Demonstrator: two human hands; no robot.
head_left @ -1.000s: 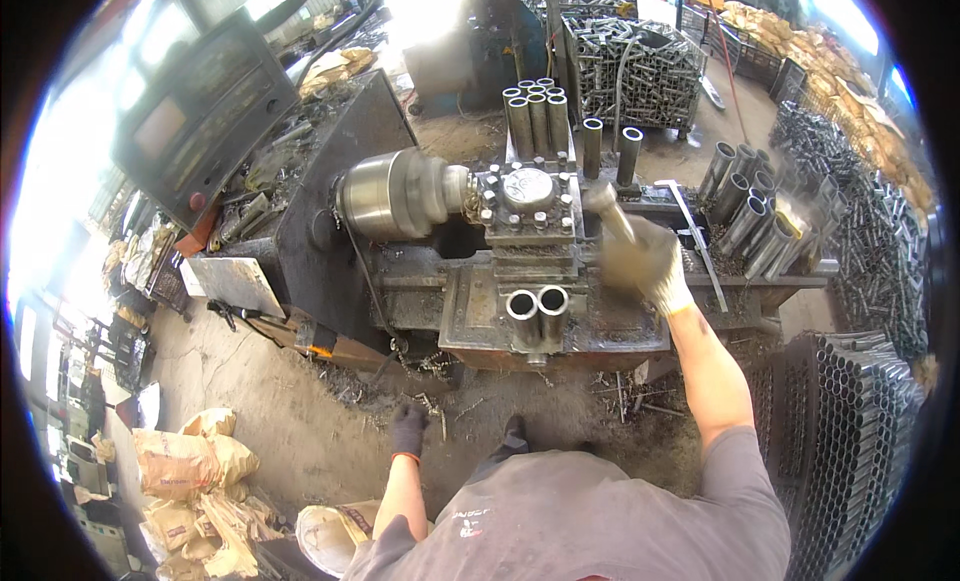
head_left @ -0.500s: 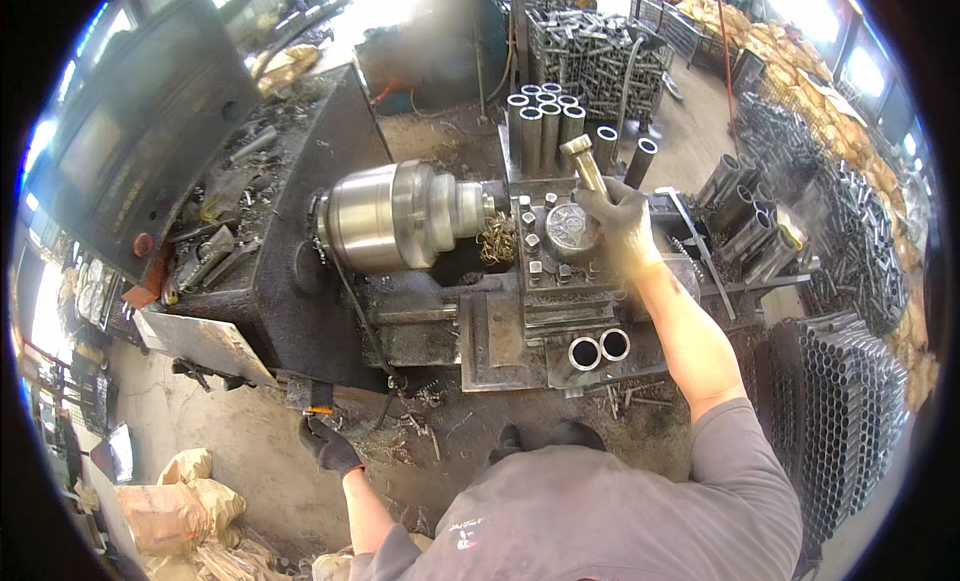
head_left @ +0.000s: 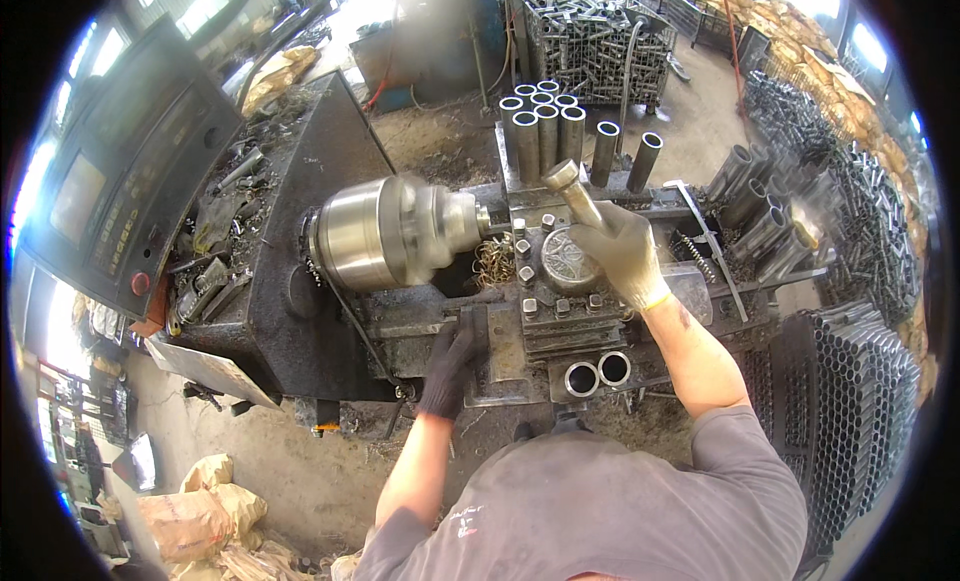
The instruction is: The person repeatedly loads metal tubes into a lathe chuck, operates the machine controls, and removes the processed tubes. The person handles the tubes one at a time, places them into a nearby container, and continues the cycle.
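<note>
My right hand (head_left: 618,253), in a dark glove with a pale cuff, is closed around a metal bar with a thick rounded end (head_left: 572,186). It is above the round hub (head_left: 568,259) of the lathe's tool post; whether the bar joins the hub is hidden by the hand. My left hand (head_left: 450,366), in a dark glove, lies at the left edge of the lathe carriage (head_left: 500,351), its fingers stretched away from me. Left of the tool post is the shiny chuck (head_left: 355,236), its stepped front part smeared. Curled metal shavings (head_left: 495,261) hang beside it.
Upright steel tubes (head_left: 545,141) stand behind the tool post, with two more tube ends (head_left: 582,379) nearest me. A caliper (head_left: 710,246) lies on the right. A control panel (head_left: 95,216) stands left. Stacked tubes (head_left: 865,381) and a wire bin (head_left: 600,51) surround the machine.
My left hand has moved right and away from me, from beside the orange-tipped lever to the carriage edge. My right hand keeps its hold on the bar. The view has shifted slightly.
</note>
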